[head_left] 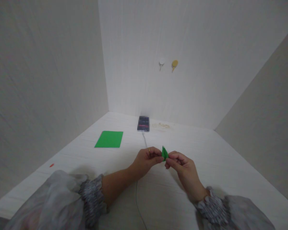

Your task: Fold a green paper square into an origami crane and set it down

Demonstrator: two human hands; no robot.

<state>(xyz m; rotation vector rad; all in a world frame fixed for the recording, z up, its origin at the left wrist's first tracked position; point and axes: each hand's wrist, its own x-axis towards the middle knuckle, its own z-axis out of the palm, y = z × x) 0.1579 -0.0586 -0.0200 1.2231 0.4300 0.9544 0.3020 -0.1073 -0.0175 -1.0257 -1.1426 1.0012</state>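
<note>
A small piece of folded green paper point(164, 153), pointed at the top, is held up between both hands above the white table. My left hand point(149, 159) pinches its left side between thumb and fingers; a ring shows on one finger. On the other side, my right hand point(181, 163) pinches the lower right edge in the same way. The fingertips partly cover the lower folds. To the left lies a flat square stack or sheet of green paper point(109, 139), touched by neither hand.
A phone point(143, 124), blurred, stands near the back wall with a white cable point(137, 198) running forward beneath my left arm. A small red scrap point(52, 165) lies at the left edge. White point(161, 62) and yellow hooks point(174, 64) are on the back wall. Walls enclose the table point(120, 195).
</note>
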